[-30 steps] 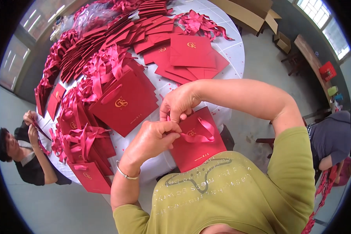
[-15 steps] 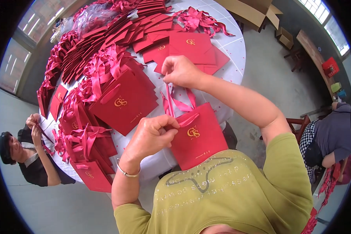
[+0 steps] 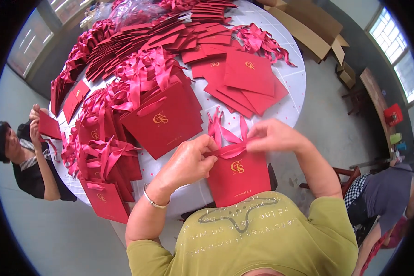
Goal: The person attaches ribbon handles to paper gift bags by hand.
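A red paper gift bag (image 3: 239,180) with a gold emblem hangs upright in front of my chest, at the near edge of the round table. My left hand (image 3: 191,161) is closed in a pinch at the bag's top left corner, by the pink ribbon handle (image 3: 231,151). At the top right corner the thumb and fingers of my right hand (image 3: 276,136) pinch the rim and ribbon end; the fingertips are slightly blurred. Further loose pink ribbon (image 3: 226,133) stands up behind the rim, between both hands.
Finished-looking red bags with ribbons (image 3: 163,119) are stacked left of my hands. Flat red bags (image 3: 250,76) lie beyond, near a ribbon pile (image 3: 262,43). One person (image 3: 34,156) handles a red bag at left; another (image 3: 386,198) bends at right. Cardboard boxes (image 3: 308,30) stand behind.
My right hand has come down from above the table, where it pulled the ribbon up, to the bag's top right corner. My left hand stays at the top left. The view has shifted slightly.
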Action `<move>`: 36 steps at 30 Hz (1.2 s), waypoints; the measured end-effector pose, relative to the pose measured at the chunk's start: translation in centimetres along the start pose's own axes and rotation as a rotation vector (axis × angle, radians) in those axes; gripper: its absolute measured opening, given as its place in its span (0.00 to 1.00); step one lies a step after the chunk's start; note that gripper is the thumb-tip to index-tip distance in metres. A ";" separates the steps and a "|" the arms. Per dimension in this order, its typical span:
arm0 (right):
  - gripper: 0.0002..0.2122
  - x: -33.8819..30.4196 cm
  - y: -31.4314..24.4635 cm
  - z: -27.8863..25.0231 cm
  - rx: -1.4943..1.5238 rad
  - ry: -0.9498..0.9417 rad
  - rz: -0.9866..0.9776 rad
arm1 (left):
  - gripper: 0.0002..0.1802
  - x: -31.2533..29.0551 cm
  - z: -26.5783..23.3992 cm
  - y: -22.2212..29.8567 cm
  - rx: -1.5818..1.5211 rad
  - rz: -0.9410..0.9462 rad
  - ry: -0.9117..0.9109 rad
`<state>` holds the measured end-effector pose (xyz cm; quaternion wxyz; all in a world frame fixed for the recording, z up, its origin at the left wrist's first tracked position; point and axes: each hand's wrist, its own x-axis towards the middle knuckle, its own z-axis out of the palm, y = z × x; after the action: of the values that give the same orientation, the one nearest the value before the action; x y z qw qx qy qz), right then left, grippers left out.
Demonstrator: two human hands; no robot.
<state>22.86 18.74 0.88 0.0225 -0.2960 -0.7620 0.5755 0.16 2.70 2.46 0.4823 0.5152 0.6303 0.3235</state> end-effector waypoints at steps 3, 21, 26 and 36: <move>0.13 0.4 1.1 0.6 0.136 -0.016 -0.035 | 0.07 -0.3 -0.2 0.4 -0.048 0.058 0.098; 0.20 13.1 -7.6 6.9 -0.358 0.547 -0.945 | 0.06 -0.7 -2.5 -1.0 0.304 0.871 0.959; 0.19 11.3 -5.1 2.2 -0.311 0.692 -0.873 | 0.09 1.2 -1.2 -1.9 0.517 0.861 0.796; 0.35 10.0 3.0 -6.3 -0.848 0.766 -0.518 | 0.09 2.1 2.8 -2.2 0.641 0.903 0.343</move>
<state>18.24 29.45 -2.76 0.3133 -0.2701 -0.9089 0.0521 2.05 3.88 -0.97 0.0073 0.7935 0.4839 0.3690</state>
